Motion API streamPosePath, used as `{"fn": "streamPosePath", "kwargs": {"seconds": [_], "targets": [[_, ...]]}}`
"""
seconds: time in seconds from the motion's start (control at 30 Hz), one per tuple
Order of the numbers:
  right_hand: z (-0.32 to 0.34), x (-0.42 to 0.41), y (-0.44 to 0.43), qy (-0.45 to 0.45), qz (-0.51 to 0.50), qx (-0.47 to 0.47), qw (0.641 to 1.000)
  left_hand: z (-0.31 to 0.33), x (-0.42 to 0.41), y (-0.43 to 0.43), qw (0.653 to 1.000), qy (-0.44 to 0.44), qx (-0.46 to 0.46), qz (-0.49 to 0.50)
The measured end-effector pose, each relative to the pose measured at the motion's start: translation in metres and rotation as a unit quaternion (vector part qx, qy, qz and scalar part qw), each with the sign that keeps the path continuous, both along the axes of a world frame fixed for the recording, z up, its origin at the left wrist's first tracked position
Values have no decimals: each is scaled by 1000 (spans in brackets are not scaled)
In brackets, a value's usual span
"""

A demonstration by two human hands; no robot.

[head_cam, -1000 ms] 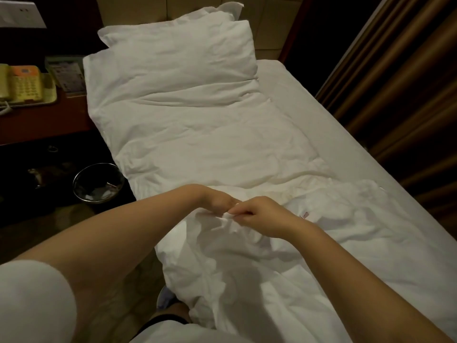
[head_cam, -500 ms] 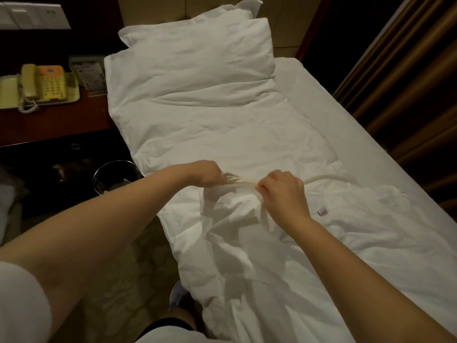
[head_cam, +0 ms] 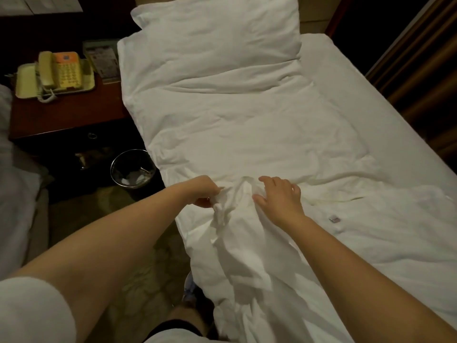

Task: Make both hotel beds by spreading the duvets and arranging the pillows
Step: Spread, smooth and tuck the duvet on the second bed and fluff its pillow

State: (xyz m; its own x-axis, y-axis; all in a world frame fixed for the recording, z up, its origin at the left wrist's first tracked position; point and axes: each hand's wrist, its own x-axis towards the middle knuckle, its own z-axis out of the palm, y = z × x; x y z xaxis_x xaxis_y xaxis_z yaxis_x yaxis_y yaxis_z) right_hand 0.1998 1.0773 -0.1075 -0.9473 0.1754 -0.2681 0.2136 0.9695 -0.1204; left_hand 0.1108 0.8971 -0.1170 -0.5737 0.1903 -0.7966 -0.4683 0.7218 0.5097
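A white duvet lies along the left side of the bed, its near part crumpled and bunched. Two white pillows are stacked at the head end. My left hand pinches a gathered fold of the duvet at the bed's left edge. Just to its right, my right hand lies on the bunched duvet with fingers spread and straight. The bare white sheet shows along the bed's right side.
A wooden nightstand at left carries a yellow telephone on a tray. A metal waste bin stands on the floor beside the bed. Brown curtains hang at right. The other bed's white bedding shows at far left.
My right hand has let go of the duvet's edge and now lies flat on it with fingers spread. My left hand keeps its pinch. The camera has moved closer.
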Motion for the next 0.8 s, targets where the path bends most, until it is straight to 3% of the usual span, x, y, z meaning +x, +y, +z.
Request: {"fn": "streamPosePath", "kwargs": {"seconds": [0.17, 0.4, 0.57, 0.7, 0.8], "targets": [[-17, 19, 23, -8, -44, -37, 998, -16, -20, -10, 986, -34, 115, 116], [-30, 43, 55, -35, -64, -2, 997, -55, -51, -21, 989, 131, -10, 73], [-31, 65, 79, -83, -88, -22, 992, -59, -42, 23, 967, 166, -95, -167], [-28, 73, 82, -95, -90, -73, 989, -53, -16, 78, 891, 258, -133, -348], [-27, 77, 85, -116, -118, -115, 980, -44, 11, 109, 856, 329, -78, -392]]}}
